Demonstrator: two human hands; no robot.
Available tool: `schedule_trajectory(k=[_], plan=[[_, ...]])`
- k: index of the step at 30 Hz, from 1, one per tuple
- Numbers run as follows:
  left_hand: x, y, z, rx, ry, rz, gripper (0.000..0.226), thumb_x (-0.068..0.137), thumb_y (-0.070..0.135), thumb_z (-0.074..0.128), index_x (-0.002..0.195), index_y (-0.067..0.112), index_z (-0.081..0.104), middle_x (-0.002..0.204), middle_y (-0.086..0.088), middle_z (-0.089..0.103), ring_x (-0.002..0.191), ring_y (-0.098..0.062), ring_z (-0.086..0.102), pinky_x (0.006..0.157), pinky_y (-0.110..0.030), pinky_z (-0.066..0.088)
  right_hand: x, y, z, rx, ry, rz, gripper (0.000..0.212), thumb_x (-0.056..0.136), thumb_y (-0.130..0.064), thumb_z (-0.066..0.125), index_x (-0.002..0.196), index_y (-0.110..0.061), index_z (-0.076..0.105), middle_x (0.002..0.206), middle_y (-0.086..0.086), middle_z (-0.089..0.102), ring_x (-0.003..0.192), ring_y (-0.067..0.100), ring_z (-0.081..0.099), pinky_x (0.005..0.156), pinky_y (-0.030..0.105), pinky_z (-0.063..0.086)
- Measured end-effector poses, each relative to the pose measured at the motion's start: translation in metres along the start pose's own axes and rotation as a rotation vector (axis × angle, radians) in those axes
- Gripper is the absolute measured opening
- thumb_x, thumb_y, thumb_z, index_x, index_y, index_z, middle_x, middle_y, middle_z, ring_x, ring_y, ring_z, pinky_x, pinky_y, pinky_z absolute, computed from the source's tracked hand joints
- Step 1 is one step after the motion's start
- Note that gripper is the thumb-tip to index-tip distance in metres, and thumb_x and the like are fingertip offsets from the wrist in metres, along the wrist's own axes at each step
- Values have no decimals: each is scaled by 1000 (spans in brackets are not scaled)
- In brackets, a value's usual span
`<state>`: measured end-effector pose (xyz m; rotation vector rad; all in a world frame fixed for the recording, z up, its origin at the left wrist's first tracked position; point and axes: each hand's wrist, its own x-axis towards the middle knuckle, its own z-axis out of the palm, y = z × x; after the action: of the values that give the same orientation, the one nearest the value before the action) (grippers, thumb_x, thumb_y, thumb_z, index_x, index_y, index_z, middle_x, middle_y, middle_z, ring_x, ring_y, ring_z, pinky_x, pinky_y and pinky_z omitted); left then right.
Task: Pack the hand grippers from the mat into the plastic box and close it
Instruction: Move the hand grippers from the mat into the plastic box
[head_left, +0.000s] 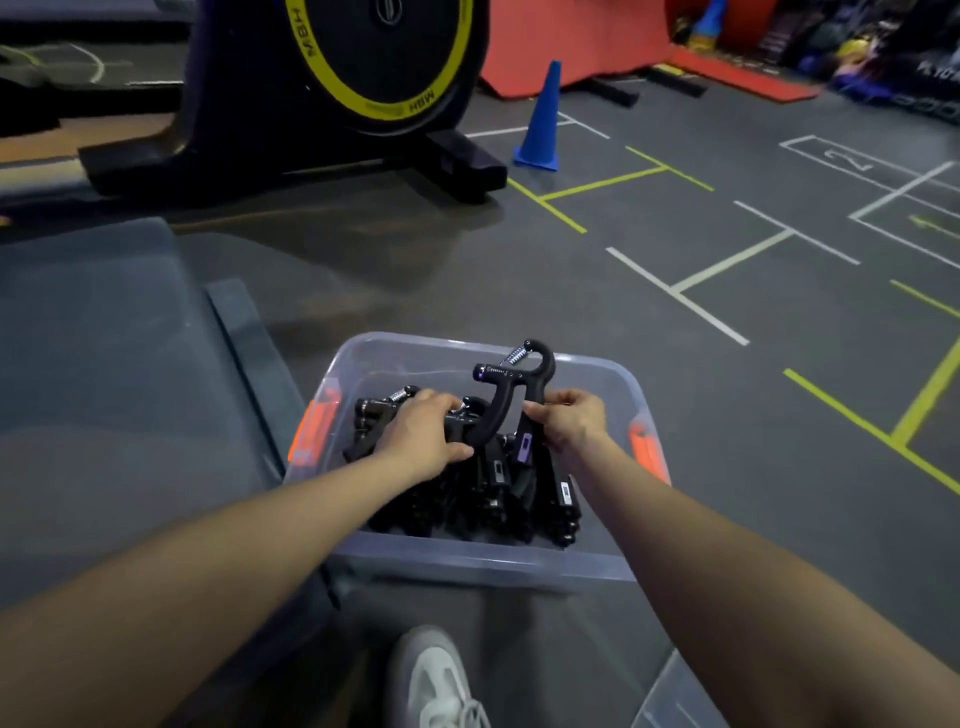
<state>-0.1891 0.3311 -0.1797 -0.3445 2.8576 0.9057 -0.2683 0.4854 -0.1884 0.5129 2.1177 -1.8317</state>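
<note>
Two hands (423, 434) (571, 418) grip one hand gripper (506, 384) above box (467, 564).

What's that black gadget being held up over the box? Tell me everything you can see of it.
It is a hand gripper, seemingly of matte black plastic, shaped like an upside-down V. A hooked loop tops it, with a bare metal coil spring beside it and a small knob at the left. It stands upright above the clear plastic box, over the pile of similar grippers. The left hand grips its left handle; the right hand pinches its right handle, which bears a small purplish counter window.
</note>
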Motion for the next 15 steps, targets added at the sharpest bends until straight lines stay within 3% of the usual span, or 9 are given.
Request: schedule_trajectory(k=[4, 7, 15], plan=[[11, 3, 20, 65, -100, 28, 69, 78, 29, 74, 138, 19, 42, 138, -4, 43, 132, -23, 38, 111, -34, 32, 14, 18, -17, 23, 8, 47, 29, 77, 9, 67, 70, -13, 49, 68, 10, 59, 60, 22, 57, 62, 37, 53], [19, 8, 33, 109, -129, 66, 71, 78, 30, 73, 140, 21, 39, 145, -1, 38, 136, -23, 34, 112, -34, 30, 23, 26, -29, 57, 39, 77, 27, 79, 8, 65, 71, -14, 51, 72, 8, 61, 71, 26, 61, 78, 43, 54], [31, 14, 61, 129, -201, 101, 74, 79, 36, 70, 143, 21, 35, 149, 2, 35, 138, -21, 32, 115, -36, 30, 40, 36, -51, -32, 83, 62, 21, 79, 7, 66, 77, -11, 56, 69, 3, 60, 60, 19, 58, 81, 40, 54]])
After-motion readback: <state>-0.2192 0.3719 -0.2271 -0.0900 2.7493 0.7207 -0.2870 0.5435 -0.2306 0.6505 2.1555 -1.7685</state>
